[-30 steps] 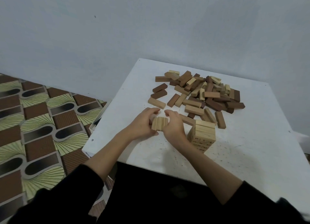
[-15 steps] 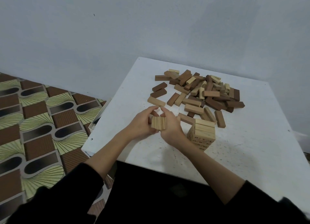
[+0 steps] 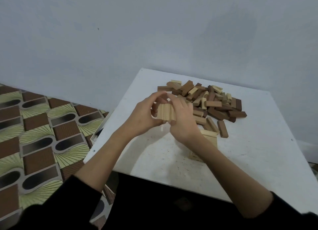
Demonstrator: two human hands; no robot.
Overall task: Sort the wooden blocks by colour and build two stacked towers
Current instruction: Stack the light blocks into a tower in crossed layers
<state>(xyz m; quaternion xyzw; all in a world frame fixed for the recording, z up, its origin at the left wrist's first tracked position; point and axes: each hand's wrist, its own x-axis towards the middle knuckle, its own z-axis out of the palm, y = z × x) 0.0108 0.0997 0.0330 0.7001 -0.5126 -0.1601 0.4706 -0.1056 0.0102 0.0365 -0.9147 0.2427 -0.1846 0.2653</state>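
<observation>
I held a small bundle of pale blocks (image 3: 166, 112) between both hands, lifted clear of the white table (image 3: 258, 152): my left hand (image 3: 143, 117) curled round its left side with the thumb arched over the top, and my right hand (image 3: 183, 121) cupped its right side, fingers bent against the wood. The blocks stood side by side, squared up as one layer; I counted about three, though my fingers hid the edges. I judged this the step of carrying a fresh pale layer to the pale tower (image 3: 209, 139), which stood just right of my right wrist and was largely hidden by my forearm. The next move called for swinging the bundle over that tower, probably laying it crosswise to the layer beneath, and letting go evenly so nothing slid. The task seemed early: only the pale tower had begun, I could see no dark tower, and the mixed heap of blocks (image 3: 206, 100) lay unsorted at the far side of the table, dark and pale pieces tangled together. No box, tray or other container showed anywhere on the table, so every block I could see either lay loose in the heap, sat in the tower, or rested in my grip.
</observation>
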